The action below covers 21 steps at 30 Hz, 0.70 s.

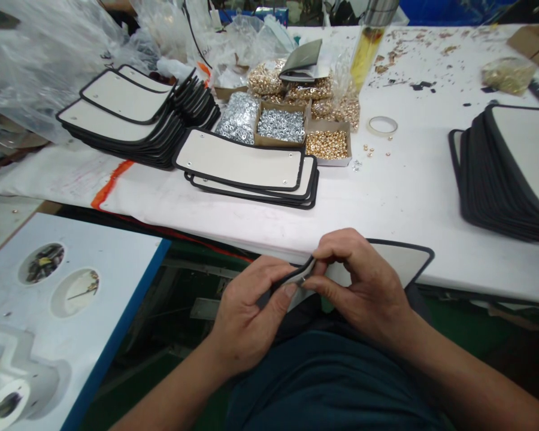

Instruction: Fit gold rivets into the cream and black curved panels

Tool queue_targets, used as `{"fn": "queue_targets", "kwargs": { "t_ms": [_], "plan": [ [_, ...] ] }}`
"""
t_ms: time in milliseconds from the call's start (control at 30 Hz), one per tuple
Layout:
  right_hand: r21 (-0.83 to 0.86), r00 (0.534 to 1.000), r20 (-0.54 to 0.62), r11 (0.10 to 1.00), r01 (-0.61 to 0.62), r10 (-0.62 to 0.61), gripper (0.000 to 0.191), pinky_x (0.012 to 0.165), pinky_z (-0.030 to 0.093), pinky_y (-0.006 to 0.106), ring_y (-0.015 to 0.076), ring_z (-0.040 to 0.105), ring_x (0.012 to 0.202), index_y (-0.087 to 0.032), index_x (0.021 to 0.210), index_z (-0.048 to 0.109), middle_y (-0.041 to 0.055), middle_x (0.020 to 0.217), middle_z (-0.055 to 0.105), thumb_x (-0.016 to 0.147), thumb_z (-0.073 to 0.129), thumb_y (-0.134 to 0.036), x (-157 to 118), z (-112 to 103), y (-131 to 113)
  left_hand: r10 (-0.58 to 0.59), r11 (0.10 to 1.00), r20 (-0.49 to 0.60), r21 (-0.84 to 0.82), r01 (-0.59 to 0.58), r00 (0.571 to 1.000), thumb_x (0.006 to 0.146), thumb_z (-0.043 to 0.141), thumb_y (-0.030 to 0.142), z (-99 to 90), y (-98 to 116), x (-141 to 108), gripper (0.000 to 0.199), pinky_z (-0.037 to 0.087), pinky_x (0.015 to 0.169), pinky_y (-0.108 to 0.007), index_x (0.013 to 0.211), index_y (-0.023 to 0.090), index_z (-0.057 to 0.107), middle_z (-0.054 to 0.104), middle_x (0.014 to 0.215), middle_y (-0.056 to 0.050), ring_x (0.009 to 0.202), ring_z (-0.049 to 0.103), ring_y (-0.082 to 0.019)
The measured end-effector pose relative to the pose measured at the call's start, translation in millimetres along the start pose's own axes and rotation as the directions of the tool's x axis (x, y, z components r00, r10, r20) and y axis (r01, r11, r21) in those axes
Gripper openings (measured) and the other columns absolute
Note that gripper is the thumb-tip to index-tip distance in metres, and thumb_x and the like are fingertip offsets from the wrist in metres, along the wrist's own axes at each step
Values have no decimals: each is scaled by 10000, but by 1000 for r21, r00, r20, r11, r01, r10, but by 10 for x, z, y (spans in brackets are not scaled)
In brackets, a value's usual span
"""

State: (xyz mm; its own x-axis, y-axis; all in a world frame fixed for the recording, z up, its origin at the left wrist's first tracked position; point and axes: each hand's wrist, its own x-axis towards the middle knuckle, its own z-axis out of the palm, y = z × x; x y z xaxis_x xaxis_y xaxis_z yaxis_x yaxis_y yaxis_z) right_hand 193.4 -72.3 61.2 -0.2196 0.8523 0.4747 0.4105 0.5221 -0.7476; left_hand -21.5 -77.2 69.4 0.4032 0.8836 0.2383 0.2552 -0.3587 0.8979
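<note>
A pale panel with black edging (397, 258) lies across my lap and against the table edge. My left hand (256, 305) is closed on its near left end, thumb on the pale face and fingers behind. At the same end, my right hand (357, 275) pinches the black edge, its thumb and fingertips by a small shiny metal piece (302, 279). Whether that piece is seated in the panel or held by the fingertips I cannot tell. Similar panels (242, 160), with small metal eyelets at their corners, are stacked on the table ahead.
Beyond those panels stand a box of silver rings (281, 124) and a box of gold eyelets (327, 144). Taller panel stacks rise at left (121, 129) and right (516, 173). A tape roll (382, 124) and bottle (371, 48) are farther back. A white machine (18, 383) sits lower left.
</note>
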Motion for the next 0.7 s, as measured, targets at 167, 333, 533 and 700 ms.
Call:
{"fn": "queue_targets", "kwargs": {
  "t_ms": [167, 333, 533, 700],
  "plan": [
    [-23, 984, 111, 990, 141, -137, 317, 905, 599, 317, 204, 690, 1084, -198, 1311, 607, 131, 1246, 690, 1002, 672, -172, -21, 19, 76, 111, 989, -7, 101, -109, 994, 993, 626, 80, 14, -14, -2, 274, 547, 927, -251, 1232, 184, 711, 738, 1119, -45, 1043, 694, -138],
    [-68, 977, 81, 977, 202, -196, 113, 775, 567, 271, 162, 676, 854, -189, 1122, 637, 53, 939, 716, 1013, 650, -163, 4, 14, 26, 209, 962, -109, 201, -184, 972, 942, 680, 27, 43, 19, -30, 269, 575, 886, -228, 1163, 174, 720, 770, 1071, -43, 979, 728, -121],
    [-152, 974, 83, 963, 221, -211, 67, 748, 529, 294, 172, 664, 807, -175, 1031, 646, 62, 906, 720, 1027, 583, -153, -12, -11, -23, 289, 929, -132, 279, -244, 948, 898, 717, -5, 69, 30, -68, 297, 594, 865, -208, 1132, 177, 710, 798, 1057, -36, 967, 758, -119],
    [-193, 970, 188, 963, 188, -152, 81, 707, 514, 307, 185, 674, 775, -195, 1031, 652, 50, 895, 728, 1047, 578, -225, 30, 61, 14, 135, 970, -90, 215, -113, 987, 948, 694, 106, 2, -18, 2, 163, 592, 812, -213, 1058, 223, 719, 776, 955, 1, 871, 745, -123]
  ]
}}
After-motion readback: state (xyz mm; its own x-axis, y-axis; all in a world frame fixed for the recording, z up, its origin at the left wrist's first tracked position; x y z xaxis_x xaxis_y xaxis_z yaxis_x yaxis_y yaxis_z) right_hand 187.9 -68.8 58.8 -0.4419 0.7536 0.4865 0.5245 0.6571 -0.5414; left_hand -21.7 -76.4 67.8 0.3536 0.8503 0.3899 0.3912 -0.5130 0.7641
